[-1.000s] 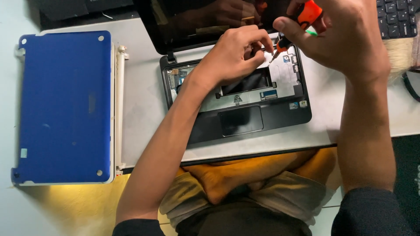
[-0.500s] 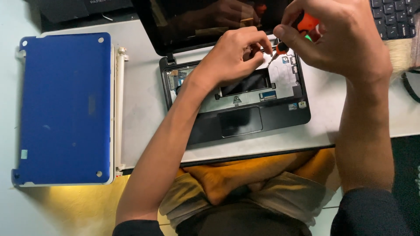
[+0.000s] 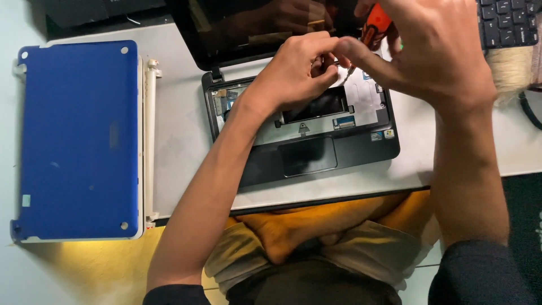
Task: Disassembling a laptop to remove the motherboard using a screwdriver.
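My left hand now pinches against my right hand, closer than before, which grips the orange-handled screwdriver over the opened small black laptop on the white counter.

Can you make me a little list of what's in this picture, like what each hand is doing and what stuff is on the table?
left hand: over the open laptop, fingertips pinched together
right hand: holds a screwdriver with an orange handle
laptop: black, keyboard taken off, insides showing
blue cover: lies flat, left of the laptop
keyboard: top right corner
brush: beside the right hand
table: white
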